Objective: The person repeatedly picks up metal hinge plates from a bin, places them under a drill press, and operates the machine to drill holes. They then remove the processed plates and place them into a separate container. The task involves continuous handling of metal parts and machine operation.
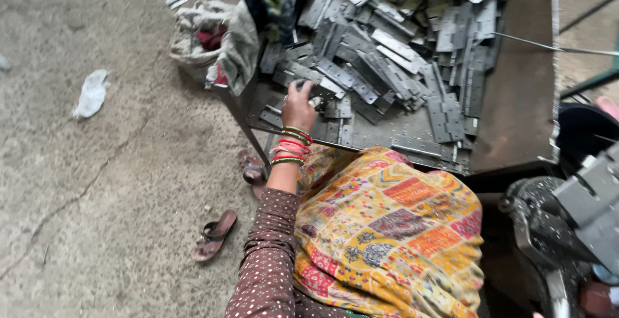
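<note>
Far left, a white rag (91,92) lies on the concrete floor (97,183), w/ a loose sandal (215,233) nearer in; that sandal looks like a trip risk if feet shift. Next, a bundle of cloth (216,41) hangs over the desk's (516,99) left corner, could snag on plate edges. Centre: left hand (298,104), bangles (290,147) at the wrist, fingers curled down on a small metal piece (316,103) at the near-left edge of the heap, so it's gripping, tho what exactly is hard to tell. Bare skin vs. cut steel = likely nicks. Right hand isn't in view. Rightwards, the pile of grey metal hinge plates (393,60) is stacked loose & high; pulling one from below could send others sliding off the desk. Far right, dark machine (561,228) sits close by.
</note>
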